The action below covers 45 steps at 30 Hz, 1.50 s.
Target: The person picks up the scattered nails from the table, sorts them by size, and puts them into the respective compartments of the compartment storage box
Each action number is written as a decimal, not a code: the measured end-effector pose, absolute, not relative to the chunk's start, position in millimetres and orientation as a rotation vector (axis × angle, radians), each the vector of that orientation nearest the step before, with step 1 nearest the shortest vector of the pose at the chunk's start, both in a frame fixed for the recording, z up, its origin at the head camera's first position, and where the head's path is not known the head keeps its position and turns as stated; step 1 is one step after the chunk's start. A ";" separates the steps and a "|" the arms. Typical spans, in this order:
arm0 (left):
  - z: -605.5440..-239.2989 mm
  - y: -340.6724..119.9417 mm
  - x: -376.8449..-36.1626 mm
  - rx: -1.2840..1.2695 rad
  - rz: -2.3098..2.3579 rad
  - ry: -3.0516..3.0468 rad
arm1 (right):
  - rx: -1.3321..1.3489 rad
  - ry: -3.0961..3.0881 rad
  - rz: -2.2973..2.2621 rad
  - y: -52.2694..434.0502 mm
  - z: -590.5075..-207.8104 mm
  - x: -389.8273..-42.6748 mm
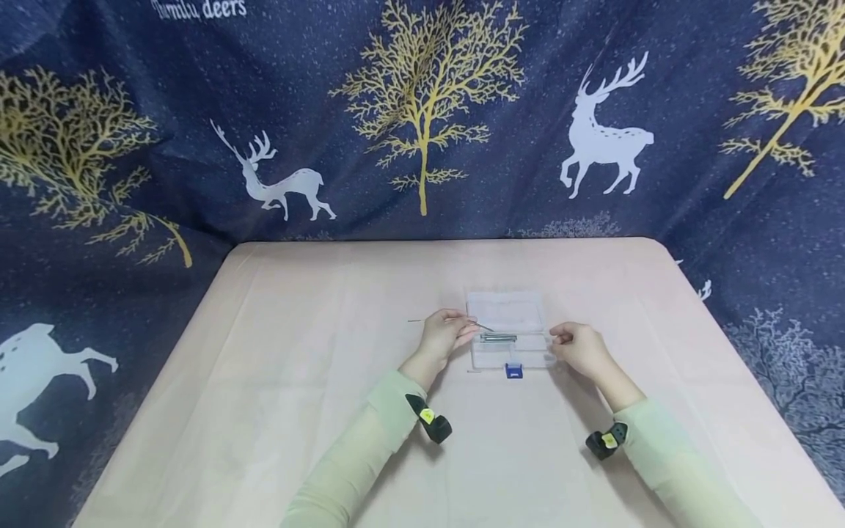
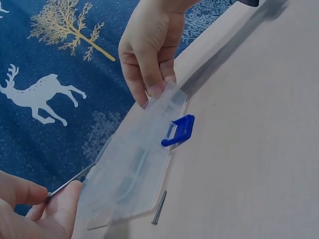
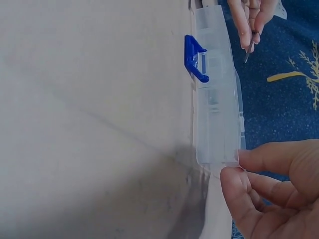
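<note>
pink table [image 1: 264, 411], clear box [image 1: 505, 312], loose pin [image 2: 159, 207]

Soft, even light, faint shadows; head view bends at edges.

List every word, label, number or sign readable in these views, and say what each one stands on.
"...milu deers": white lettering on the dark blue deer-and-tree patterned backdrop cloth, top left of the head view; its first letters are cut off by the frame edge.
Yellow tags on the black wrist straps: too small to read.
Clear plastic box with a blue latch, between the left hand and right hand: no text visible.
</note>
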State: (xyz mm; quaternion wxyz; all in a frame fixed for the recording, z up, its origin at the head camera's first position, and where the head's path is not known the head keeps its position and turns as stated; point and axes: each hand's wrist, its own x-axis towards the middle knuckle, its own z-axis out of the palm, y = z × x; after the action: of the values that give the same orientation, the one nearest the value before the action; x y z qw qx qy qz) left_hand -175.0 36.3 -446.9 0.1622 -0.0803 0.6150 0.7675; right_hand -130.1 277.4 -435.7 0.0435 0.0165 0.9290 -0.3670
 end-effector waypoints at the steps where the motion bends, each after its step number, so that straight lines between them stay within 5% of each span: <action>1: -446.5 37.7 -174.8 -0.232 2.190 1.757 | 0.055 2.836 -1.128 277.8 -435.8 -130.2; 17: -457.8 55.8 -169.8 -0.217 2.183 1.896 | 0.107 2.687 -1.340 284.6 -439.1 -128.6; 29: -459.6 58.5 -165.9 -0.050 2.047 2.126 | 0.160 2.369 -1.686 292.1 -437.8 -127.7; 45: -440.7 50.3 -166.3 0.282 1.560 2.548 | 0.157 2.481 -1.543 290.1 -438.3 -130.7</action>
State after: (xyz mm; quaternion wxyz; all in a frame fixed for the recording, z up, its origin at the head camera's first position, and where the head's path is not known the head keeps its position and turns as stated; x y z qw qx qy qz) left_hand -166.3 50.3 -440.7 0.0702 0.0936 0.8470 0.5186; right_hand -130.7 290.1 -438.3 0.1075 0.0533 0.8431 -0.5242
